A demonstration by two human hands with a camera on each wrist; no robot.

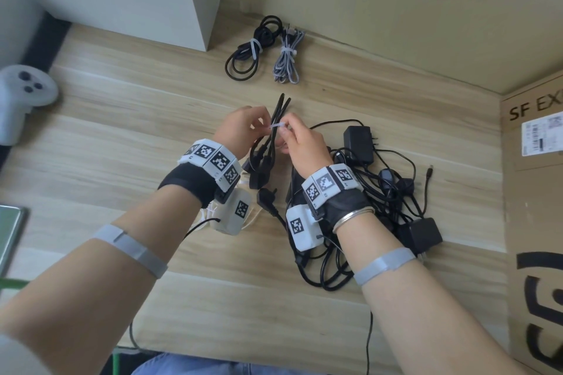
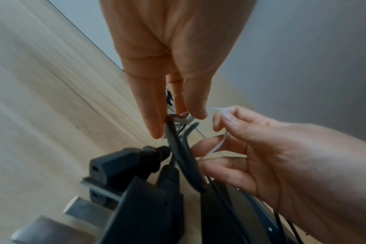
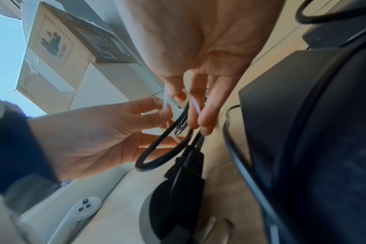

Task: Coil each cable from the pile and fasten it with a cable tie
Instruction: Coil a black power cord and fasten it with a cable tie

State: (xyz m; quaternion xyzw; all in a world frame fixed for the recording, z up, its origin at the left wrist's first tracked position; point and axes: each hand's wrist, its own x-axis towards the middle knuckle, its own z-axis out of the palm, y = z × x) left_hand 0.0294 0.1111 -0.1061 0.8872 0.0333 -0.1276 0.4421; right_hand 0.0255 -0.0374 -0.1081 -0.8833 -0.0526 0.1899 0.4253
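Together, left hand (image 1: 240, 128) and right hand (image 1: 301, 143) pinch cable tie (image 1: 278, 125) around coiled cable (image 1: 275, 122).

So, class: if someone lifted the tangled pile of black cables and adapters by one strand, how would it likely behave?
The tangled pile would probably sag and drag: its thin cords lie in loose, floppy loops. The blocky adapters look heavy for their size, so they would likely hang or swing. Crossed strands suggest neighbours would snag and come along.

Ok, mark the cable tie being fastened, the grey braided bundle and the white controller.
cable tie (image 1: 277, 125): head view, on the strip between the two hands.
grey braided bundle (image 1: 286, 65): head view, on the coils below its tie.
white controller (image 1: 26, 90): head view, on its button face.
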